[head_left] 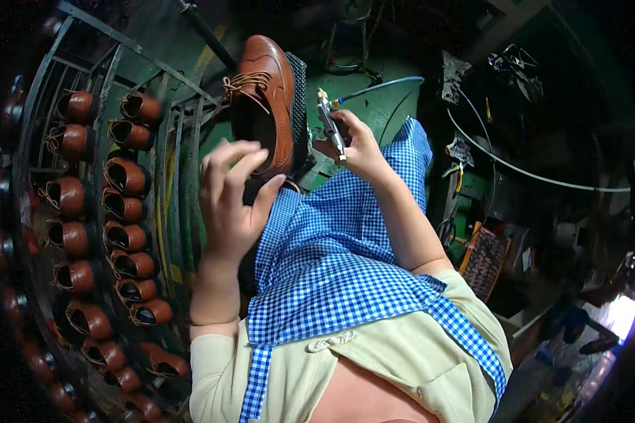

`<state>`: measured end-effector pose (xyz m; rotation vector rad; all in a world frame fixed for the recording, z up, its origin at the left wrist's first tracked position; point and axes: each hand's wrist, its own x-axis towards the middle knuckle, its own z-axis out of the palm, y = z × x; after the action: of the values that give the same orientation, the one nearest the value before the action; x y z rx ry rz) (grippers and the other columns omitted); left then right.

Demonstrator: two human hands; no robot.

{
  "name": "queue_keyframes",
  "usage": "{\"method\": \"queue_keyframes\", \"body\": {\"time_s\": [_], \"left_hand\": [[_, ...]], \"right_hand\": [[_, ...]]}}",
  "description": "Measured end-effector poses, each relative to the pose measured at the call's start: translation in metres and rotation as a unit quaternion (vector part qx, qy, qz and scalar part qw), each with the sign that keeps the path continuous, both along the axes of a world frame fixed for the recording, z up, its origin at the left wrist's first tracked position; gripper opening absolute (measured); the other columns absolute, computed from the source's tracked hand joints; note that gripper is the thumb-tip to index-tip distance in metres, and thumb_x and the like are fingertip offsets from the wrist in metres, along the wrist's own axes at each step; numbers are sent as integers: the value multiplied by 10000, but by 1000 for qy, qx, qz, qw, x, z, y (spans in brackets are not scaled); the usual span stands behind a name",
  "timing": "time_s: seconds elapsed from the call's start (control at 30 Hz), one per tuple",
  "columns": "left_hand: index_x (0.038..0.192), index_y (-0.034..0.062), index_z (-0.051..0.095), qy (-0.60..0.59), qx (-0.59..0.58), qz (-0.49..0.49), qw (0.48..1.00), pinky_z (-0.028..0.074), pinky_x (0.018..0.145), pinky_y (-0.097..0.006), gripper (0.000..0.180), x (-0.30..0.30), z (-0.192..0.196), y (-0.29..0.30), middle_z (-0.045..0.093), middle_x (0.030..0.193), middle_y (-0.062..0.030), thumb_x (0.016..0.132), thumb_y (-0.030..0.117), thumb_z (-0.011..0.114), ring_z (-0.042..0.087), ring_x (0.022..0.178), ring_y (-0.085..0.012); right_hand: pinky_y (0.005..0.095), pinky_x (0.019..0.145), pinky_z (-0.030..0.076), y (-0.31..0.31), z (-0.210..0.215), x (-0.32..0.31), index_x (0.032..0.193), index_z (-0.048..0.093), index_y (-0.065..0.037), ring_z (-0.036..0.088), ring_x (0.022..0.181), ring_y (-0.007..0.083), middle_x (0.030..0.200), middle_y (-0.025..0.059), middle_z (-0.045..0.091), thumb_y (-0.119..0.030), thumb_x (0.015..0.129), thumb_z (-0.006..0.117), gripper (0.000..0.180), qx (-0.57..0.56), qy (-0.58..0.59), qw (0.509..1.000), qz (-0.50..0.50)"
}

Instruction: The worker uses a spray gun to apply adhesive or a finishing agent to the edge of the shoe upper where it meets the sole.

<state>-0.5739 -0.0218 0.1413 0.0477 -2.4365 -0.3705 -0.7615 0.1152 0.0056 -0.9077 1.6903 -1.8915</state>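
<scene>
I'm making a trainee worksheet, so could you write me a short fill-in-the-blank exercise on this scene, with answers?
1. The right hand holds a spray gun with a hose coloured ____.
2. The laced brown shoe nearest the left hand points its toe toward the picture's ____ edge.
3. The rack of shoes stands on the person's ____ side.

Missing words: blue; top; left.

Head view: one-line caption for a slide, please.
Right hand holding a spray gun, left hand open near a brown laced shoe, rows of shoes to the left.
</scene>
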Motion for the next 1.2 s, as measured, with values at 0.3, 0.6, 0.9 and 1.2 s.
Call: {"method": "queue_keyframes", "body": {"time_s": [0.3,0.6,0.9,1.2], "left_hand": [[1310,4,659,-190,701,-123,676,477,760,-228,413,-10,-44,69,661,1029,-15,1092,348,587,582,886,-72],[1251,-14,666,-148,883,-140,423,398,592,-203,361,-12,-53,75,642,934,-20,1120,293,528,531,780,-65],[1229,19,661,-157,885,-117,423,414,586,-196,276,-16,-62,76,653,984,-13,1109,246,560,545,784,-51],[1272,21,628,-191,833,-126,504,432,669,-255,365,-9,-85,66,614,971,-7,1124,336,518,548,850,-103]], "right_hand": [[260,801,527,9,36,23,1197,578,16,621,890,104,1004,46,642,-66,828,884,487,-34,140,984,-102],[264,757,554,15,29,32,1221,558,-6,670,857,113,977,59,669,-57,822,880,515,-30,174,972,-156],[451,818,593,24,24,26,1255,554,-40,704,986,440,1085,205,669,22,678,797,628,-53,218,958,-181],[444,788,577,25,14,37,1216,565,-34,701,933,403,1050,178,621,-42,794,737,456,-24,255,948,-187]]}}
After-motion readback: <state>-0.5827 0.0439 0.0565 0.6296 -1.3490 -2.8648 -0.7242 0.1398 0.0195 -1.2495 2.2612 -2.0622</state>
